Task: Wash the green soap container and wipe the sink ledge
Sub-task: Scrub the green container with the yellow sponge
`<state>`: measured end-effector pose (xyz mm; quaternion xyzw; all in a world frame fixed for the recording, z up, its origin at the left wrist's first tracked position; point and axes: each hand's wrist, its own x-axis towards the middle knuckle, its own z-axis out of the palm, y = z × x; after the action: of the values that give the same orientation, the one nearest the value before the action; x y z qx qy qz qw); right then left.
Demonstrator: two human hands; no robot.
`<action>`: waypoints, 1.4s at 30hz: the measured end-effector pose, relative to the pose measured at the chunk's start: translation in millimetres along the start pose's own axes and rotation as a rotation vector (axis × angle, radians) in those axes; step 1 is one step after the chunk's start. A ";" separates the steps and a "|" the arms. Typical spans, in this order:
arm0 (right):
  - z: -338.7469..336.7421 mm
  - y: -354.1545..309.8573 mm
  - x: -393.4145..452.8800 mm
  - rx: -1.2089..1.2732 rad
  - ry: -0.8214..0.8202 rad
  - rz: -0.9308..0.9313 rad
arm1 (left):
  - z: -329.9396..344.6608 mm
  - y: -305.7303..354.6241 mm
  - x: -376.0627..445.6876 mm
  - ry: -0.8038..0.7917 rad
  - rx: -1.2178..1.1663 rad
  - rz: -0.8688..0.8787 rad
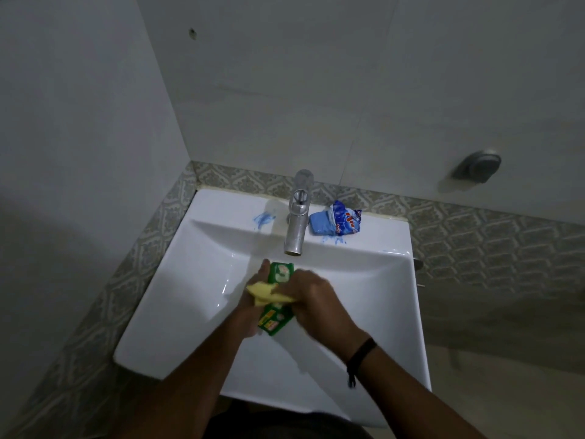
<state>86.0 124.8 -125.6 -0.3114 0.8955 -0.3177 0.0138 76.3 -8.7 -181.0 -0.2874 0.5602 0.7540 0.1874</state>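
Observation:
Over the white sink basin [190, 296], just below the tap spout, my left hand [251, 299] holds the green soap container [280, 272] from its left side. My right hand [311, 296] grips a yellow cloth [264, 293] and presses it across the container's middle. The container's lower end [272, 324] shows between my wrists. Part of its label is hidden by the cloth and my fingers. The sink ledge [228, 207] runs along the back, with blue smears left and right of the tap.
A chrome tap [297, 217] stands at the middle of the ledge; no water stream is visible. A blue soap bar in a torn blue wrapper [335, 221] lies on the ledge right of it. Patterned tiles surround the sink. A grey wall fitting [479, 167] is at right.

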 end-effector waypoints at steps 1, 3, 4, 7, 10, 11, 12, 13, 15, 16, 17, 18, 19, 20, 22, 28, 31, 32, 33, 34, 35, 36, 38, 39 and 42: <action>2.6 -6.9 -10.4 0.021 -0.020 -0.049 | -3.0 5.4 -0.2 0.023 -0.013 -0.010; 1.5 -1.2 -10.5 0.020 -0.001 -0.042 | -1.4 5.7 0.3 0.021 0.019 -0.032; 1.0 7.0 -1.2 -0.002 0.050 0.038 | 2.5 1.9 -1.3 -0.003 0.069 -0.038; 2.2 15.2 16.9 -0.044 0.110 0.188 | 5.1 -5.1 -2.2 0.007 0.107 -0.026; 7.7 -5.2 -9.4 0.009 0.022 0.060 | -1.5 7.1 -1.2 0.040 -0.023 -0.027; 7.1 -5.9 -17.2 0.031 0.010 0.039 | -1.9 7.8 0.7 0.055 -0.023 -0.034; 6.5 -0.1 -17.4 0.028 0.013 0.044 | -0.1 4.3 0.8 0.056 0.007 -0.042; 6.6 8.5 -10.0 0.005 0.035 0.104 | 3.5 -1.7 -0.5 0.043 0.064 -0.040; 5.8 23.7 11.9 -0.051 0.119 0.268 | 11.0 -10.1 -3.4 0.039 0.183 -0.018; 7.6 24.7 17.3 -0.046 0.128 0.302 | 10.9 -9.5 -4.2 0.064 0.211 -0.002; 11.4 19.5 16.7 -0.030 0.128 0.308 | 7.9 -6.3 -4.2 0.082 0.193 0.016; 15.4 12.9 11.3 -0.011 0.110 0.283 | 4.1 -1.6 -4.0 0.070 0.123 0.010; 17.9 6.3 1.7 0.002 0.087 0.241 | 0.3 1.4 -3.4 0.048 0.045 -0.013; 19.1 3.9 -7.3 0.021 0.071 0.205 | -1.1 0.9 -2.6 0.028 0.007 -0.036; 13.2 15.0 -1.3 0.023 0.084 0.225 | 5.1 -9.7 -3.2 -0.014 0.092 -0.048; 15.1 5.3 2.0 0.020 0.134 0.205 | 3.1 1.2 1.9 0.007 0.014 -0.052; 8.7 13.5 -1.0 0.036 0.116 0.175 | 4.9 2.2 2.4 -0.071 0.042 -0.040; 5.6 21.9 9.7 0.008 0.158 0.225 | 10.4 -2.2 1.2 -0.062 0.099 -0.023; 3.1 26.9 19.5 -0.016 0.188 0.262 | 14.6 -4.9 0.1 -0.038 0.138 -0.013; 4.3 26.3 24.8 -0.014 0.197 0.286 | 15.3 -4.6 -2.3 -0.015 0.144 -0.018; 8.4 21.7 24.1 0.002 0.203 0.275 | 12.1 -2.1 -0.2 -0.003 0.107 -0.023; 12.4 15.1 17.9 0.024 0.201 0.231 | 8.0 2.3 3.5 0.010 0.048 -0.020; 21.6 2.1 -5.6 0.089 0.181 0.103 | -3.2 9.3 11.5 0.037 -0.048 -0.031; 26.3 1.0 -16.9 0.095 0.152 0.046 | -4.2 13.3 12.7 0.064 -0.084 -0.032; 44.7 4.9 -37.8 0.040 0.027 0.005 | 6.3 27.9 13.4 0.015 -0.106 0.013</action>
<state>123.7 124.1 -170.7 -0.3046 0.8898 -0.3397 0.0089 47.8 -11.7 -167.7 -0.2989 0.5228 0.7815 0.1628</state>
